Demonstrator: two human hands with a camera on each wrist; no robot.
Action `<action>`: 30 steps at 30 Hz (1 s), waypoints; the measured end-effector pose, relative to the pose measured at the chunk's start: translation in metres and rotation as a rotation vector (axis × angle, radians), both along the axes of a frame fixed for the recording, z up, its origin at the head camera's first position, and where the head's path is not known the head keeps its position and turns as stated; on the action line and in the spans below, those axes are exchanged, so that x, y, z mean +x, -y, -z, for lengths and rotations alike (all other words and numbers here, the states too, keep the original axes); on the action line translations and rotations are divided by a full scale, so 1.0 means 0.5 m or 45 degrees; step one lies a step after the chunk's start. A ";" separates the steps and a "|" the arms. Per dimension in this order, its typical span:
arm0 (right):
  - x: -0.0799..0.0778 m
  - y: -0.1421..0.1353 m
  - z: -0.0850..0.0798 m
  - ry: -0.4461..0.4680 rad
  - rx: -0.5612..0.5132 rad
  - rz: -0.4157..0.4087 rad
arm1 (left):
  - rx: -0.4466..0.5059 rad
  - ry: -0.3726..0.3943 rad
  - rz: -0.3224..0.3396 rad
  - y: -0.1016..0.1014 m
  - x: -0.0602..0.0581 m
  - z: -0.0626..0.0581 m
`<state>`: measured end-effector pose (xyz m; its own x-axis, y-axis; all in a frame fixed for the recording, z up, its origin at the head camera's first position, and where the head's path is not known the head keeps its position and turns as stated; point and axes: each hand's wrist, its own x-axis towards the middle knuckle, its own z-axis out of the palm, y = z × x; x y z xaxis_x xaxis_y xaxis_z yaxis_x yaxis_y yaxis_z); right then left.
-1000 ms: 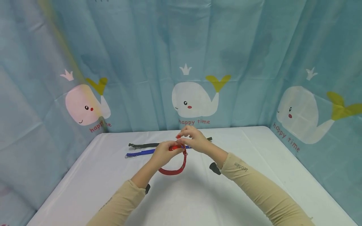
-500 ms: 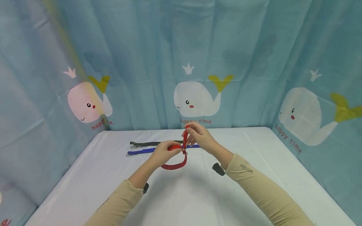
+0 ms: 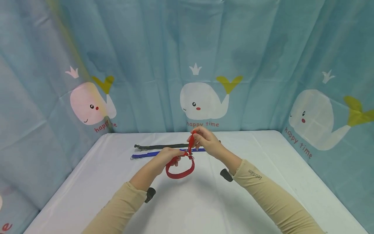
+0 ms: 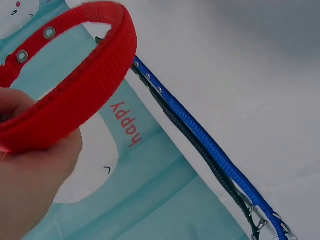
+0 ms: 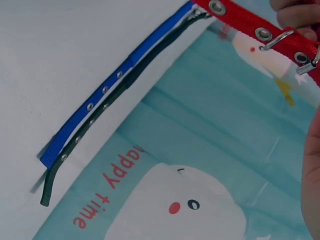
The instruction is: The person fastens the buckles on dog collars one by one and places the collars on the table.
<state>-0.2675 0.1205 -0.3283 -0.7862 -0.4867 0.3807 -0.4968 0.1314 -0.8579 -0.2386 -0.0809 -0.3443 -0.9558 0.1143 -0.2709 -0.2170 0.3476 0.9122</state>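
Note:
Held above the table is a red collar [image 3: 180, 175], bent into a loop with metal eyelets. My left hand [image 3: 163, 160] grips its padded band, thumb on top, left of the buckle. My right hand [image 3: 208, 139] pinches the strap's free end, which stands up from the buckle. In the right wrist view the metal buckle [image 5: 306, 68] and its prong lie against the eyelet strap. The left wrist view shows the red band [image 4: 75, 105] curving out of the left hand. Whether the prong sits in an eyelet, I cannot tell.
Behind the hands, a blue collar [image 3: 146, 155] and a dark green collar [image 3: 160, 147] lie stretched out side by side on the white table [image 3: 263, 169]. A blue whale-print curtain [image 3: 152, 81] closes off the back and sides. Dark pieces [image 3: 226, 175] show beside both wrists.
The right hand has drawn the strap end up from the buckle, away from the left hand. Most recently the left hand has shifted its grip, and more of the red loop shows.

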 end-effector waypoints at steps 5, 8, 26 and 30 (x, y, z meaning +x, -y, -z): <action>0.001 0.004 0.004 -0.031 0.023 -0.045 | -0.008 -0.008 0.002 0.000 0.000 0.008; 0.002 0.007 0.004 -0.066 0.052 -0.052 | -0.012 -0.016 -0.002 -0.001 -0.001 0.012; 0.001 0.023 -0.002 -0.022 0.097 -0.043 | -0.139 -0.133 -0.080 -0.014 -0.001 -0.002; 0.002 0.028 -0.002 -0.025 0.147 -0.056 | -0.095 -0.119 -0.070 -0.011 0.000 -0.005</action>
<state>-0.2663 0.1065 -0.3273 -0.7561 -0.5622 0.3351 -0.5208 0.2068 -0.8282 -0.2387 -0.0755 -0.3420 -0.9816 0.0442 -0.1860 -0.1525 0.4056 0.9012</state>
